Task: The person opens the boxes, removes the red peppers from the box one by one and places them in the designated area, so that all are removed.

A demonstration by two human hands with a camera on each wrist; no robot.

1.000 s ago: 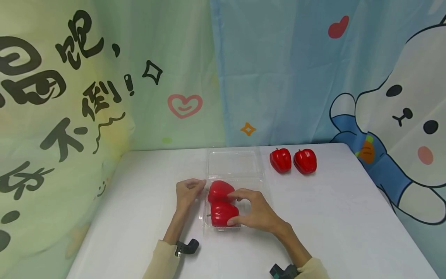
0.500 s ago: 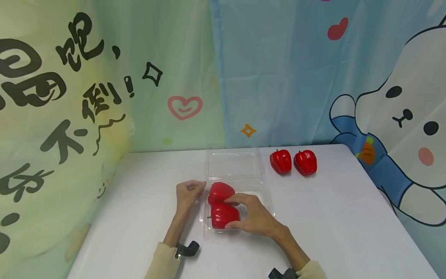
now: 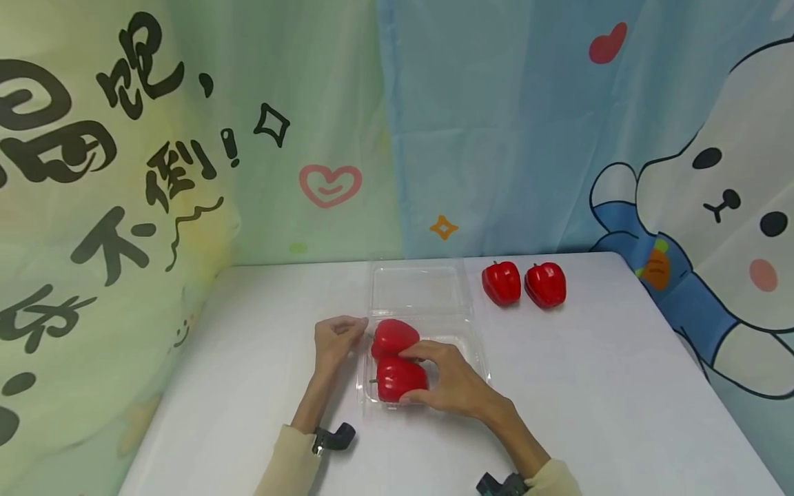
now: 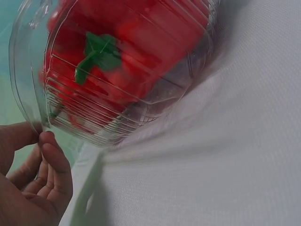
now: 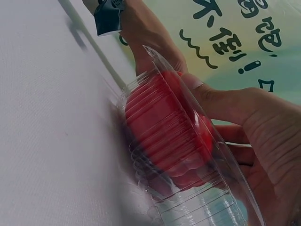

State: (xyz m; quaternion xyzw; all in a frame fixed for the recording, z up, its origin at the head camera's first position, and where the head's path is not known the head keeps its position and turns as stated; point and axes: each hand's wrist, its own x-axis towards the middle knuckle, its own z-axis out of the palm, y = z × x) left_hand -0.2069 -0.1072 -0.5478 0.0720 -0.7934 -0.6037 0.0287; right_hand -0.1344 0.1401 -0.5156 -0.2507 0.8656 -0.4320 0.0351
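Head view, frame centre: right hand (image 3: 453, 386) grasps the near pepper (image 3: 397, 377) in the clear clamshell (image 3: 477, 344) on the desk (image 3: 620, 399); left hand (image 3: 335, 341) pinches the tray's left rim. Left wrist view: fingertips (image 4: 51, 146) hold only the thin lip, so it could flex, slip and tilt the tray. Right wrist view: pepper (image 5: 164, 132) is jammed against the ribbed wall; pushing harder may skid the tray.

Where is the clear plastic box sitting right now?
In the head view, the clear plastic box sits mid-table between the left hand and right hand, its lid open toward the curtain and two red peppers inside.
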